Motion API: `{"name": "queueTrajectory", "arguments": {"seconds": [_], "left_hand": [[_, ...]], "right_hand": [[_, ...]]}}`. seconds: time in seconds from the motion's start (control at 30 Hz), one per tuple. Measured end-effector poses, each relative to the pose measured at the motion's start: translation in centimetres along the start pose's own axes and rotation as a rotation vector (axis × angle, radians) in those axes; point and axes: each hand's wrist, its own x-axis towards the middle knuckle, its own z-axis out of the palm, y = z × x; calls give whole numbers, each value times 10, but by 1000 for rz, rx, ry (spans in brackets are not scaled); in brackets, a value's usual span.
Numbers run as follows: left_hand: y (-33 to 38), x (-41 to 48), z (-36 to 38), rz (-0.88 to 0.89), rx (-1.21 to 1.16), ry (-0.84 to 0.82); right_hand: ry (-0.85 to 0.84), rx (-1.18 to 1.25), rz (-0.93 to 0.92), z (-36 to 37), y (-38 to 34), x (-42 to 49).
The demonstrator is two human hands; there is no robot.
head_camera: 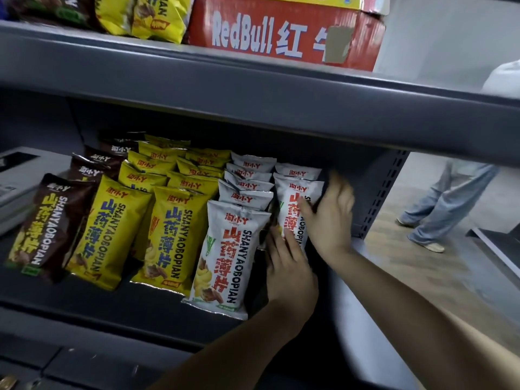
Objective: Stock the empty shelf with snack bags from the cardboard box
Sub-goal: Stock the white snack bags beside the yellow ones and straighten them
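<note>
Shelf (pixel 146 311): dark grey painted metal, smooth, with a raised front lip; a perforated upright (pixel 385 192) is seen at its right end.
Shelf contents: glossy foil pillow bags with crimped silver ends, stood in rows running near to far. A brown row (pixel 47 220) is at left, then two yellow rows (pixel 109 229), then a white row (pixel 225 257).
End white bag (pixel 295 204): stood upright in a second, shorter white row at far right.
Right hand (pixel 329 218): the end white bag is grasped, thumb across its face, fingers round its right edge; motion-blurred.
Left hand (pixel 289 266): released, fingers straight and laid flat against the same bag's lower part.
Upper shelf (pixel 253 88): yellow bags (pixel 157 18) and a red cardboard carton (pixel 281 35) with white lettering and a brown tape patch are carried.
Right background: a person's legs (pixel 450 204) in pale jeans.
</note>
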Motion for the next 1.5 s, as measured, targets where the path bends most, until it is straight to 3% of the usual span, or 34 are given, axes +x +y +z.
{"name": "queueTrajectory", "arguments": {"seconds": [0.07, 0.13, 0.3, 0.5, 0.63, 0.9, 1.07, 1.3, 1.5], "left_hand": [[-2, 4, 2, -1, 20, -27], [-3, 8, 4, -3, 28, -31], [-7, 18, 1, -11, 22, -32], [-15, 5, -3, 15, 66, -37], [-22, 10, -3, 49, 85, -8], [-22, 10, -34, -40, -66, -237], [-27, -7, -54, 60, -134, -38], [-22, -42, -80, 126, -239, -146], [-17, -86, -100, 231, -164, -42]], "right_hand": [[-75, -237, -319, -3, 13, -9], [-162, -378, -408, -3, 24, -12], [-350, -500, -355, -4, 29, -7], [-281, -593, -487, 5, 31, -6], [-276, -637, -468, 15, 20, -7], [-422, -626, -401, 8, 7, -8], [-391, -442, -444, -15, -4, -28], [-452, -445, -395, -53, 0, -74], [-429, -424, -348, -99, 7, -117]]}}
